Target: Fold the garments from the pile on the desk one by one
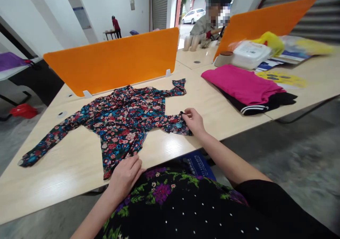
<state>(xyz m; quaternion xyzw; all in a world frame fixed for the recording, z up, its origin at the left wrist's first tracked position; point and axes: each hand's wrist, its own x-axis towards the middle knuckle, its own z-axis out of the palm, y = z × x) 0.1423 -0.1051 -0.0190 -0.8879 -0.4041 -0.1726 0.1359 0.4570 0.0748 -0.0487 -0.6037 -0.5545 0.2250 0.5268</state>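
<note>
A dark floral long-sleeved blouse (124, 120) lies spread on the pale wooden table (66, 161), one sleeve stretched far left and another toward the back right. My right hand (194, 121) pinches the blouse's right corner, fingers closed on the cloth. At the near table edge my left hand (125, 175) rests on the blouse's lower hem, its fingers curled over the fabric.
An orange divider (114, 60) stands behind the blouse. To the right lie a folded pink garment (241, 84) on a black one (268, 104), a white container (249, 54) and yellow bags. A person sits beyond a second orange divider (265, 21); another stands far back.
</note>
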